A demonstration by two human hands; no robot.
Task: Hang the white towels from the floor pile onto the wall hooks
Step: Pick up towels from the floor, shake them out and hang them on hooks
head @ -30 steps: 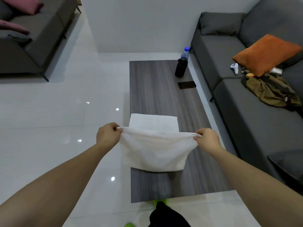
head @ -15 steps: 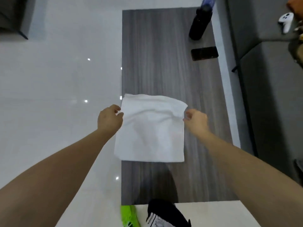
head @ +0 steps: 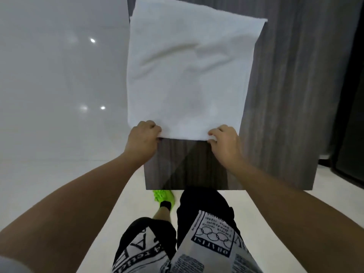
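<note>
A white towel lies spread flat on the dark wood-grain table, with its left side hanging slightly past the table's left edge. My left hand pinches the towel's near left corner. My right hand pinches the near right corner. Both hands rest at the towel's near edge, fingers curled on the cloth. No wall hooks and no floor pile are in view.
Glossy white floor tiles fill the left side. The table's near edge is just in front of my legs, with a green shoe beside it. A dark sofa edge runs along the right.
The view has tilted down and closer. The towel now lies flat on the table, and both hands have moved from its far side corners to its near corners.
</note>
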